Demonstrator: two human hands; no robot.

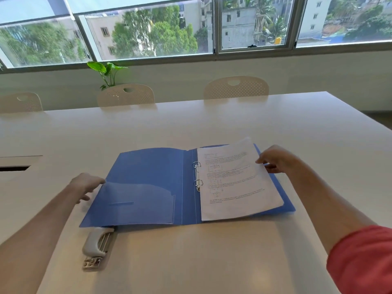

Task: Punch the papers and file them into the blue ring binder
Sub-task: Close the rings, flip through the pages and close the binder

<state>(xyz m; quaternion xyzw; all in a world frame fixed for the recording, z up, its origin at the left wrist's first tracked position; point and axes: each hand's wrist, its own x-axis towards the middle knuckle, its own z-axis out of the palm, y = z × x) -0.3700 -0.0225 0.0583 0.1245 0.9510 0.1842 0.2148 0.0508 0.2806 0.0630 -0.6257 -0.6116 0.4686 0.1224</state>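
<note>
Papers (235, 179) lie on the rings (197, 174) of the open blue binder (144, 179) on the tabletop (191, 262); right hand (275, 159) pinching their edge should press them flat, while the left hand (88, 185), fingers loosely spread, steadies the cover.

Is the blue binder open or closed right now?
Open. The blue binder lies spread flat on the table, rings exposed, papers on its right half.

- The blue ring binder (148, 183) lies open and flat near the table's (191, 262) front edge, its two metal rings (197, 175) closed at the spine.
- The printed papers (237, 181) sit stacked on its right half, threaded on the rings.
- The grey hole punch (96, 248) lies at the binder's front-left corner, partly under the cover.
</note>
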